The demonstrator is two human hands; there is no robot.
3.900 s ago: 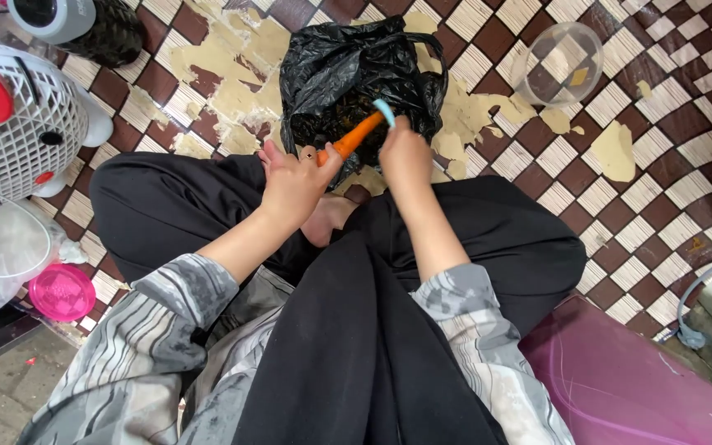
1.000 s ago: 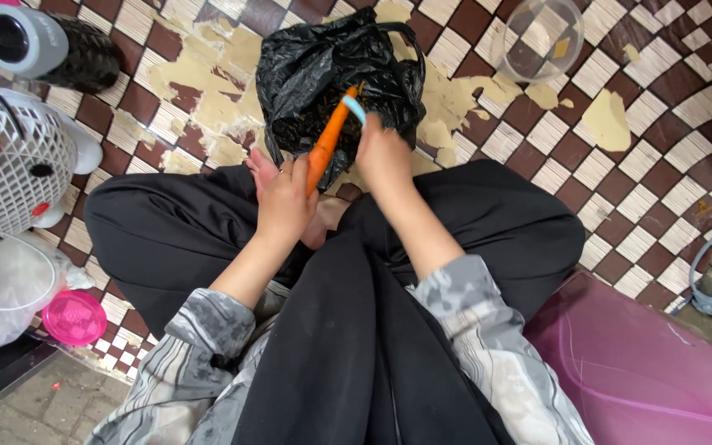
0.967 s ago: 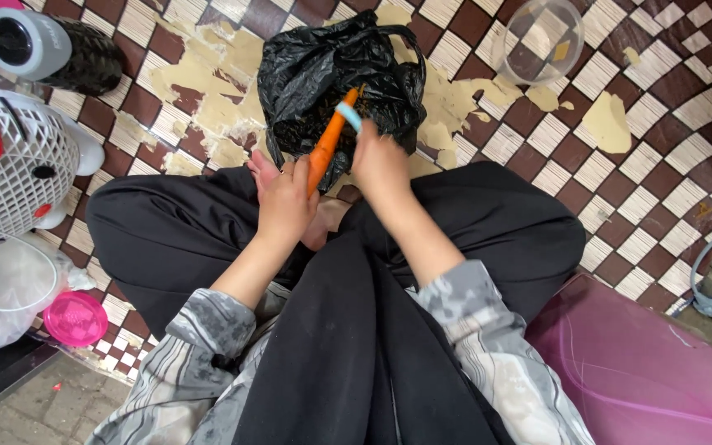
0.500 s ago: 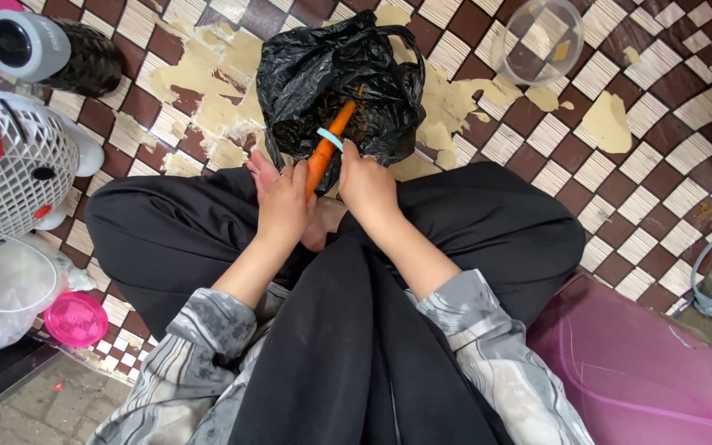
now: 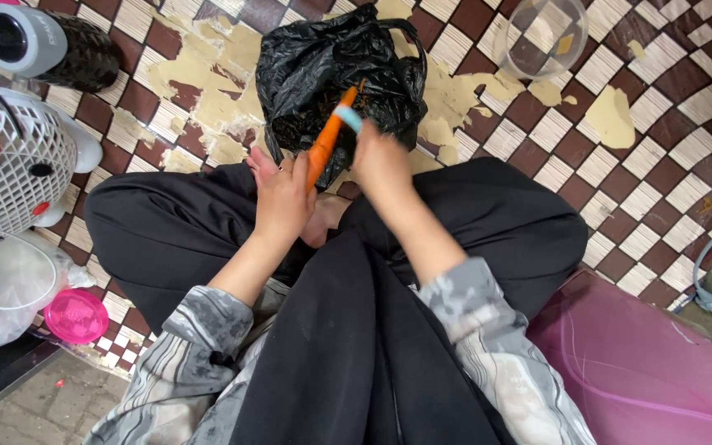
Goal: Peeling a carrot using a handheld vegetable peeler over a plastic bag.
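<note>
I sit cross-legged in black trousers on a worn checkered floor. My left hand [image 5: 283, 198] grips the lower end of an orange carrot [image 5: 325, 142], which points up and away over a black plastic bag [image 5: 323, 70]. My right hand [image 5: 382, 161] holds a light blue peeler [image 5: 349, 119] against the carrot's upper part. The open bag lies on the floor just beyond my knees, with peelings dimly visible inside it.
A clear plastic bowl [image 5: 541, 33] stands at the far right. A white wire-mesh basket [image 5: 10, 161], a grey and black cylinder [image 5: 47, 49] and a pink lid [image 5: 76, 316] lie to the left. A purple plastic tub [image 5: 644, 371] sits at my right.
My right hand has slid the peeler from the carrot's middle up toward its far tip. My left hand and the carrot have stayed nearly still over the bag.
</note>
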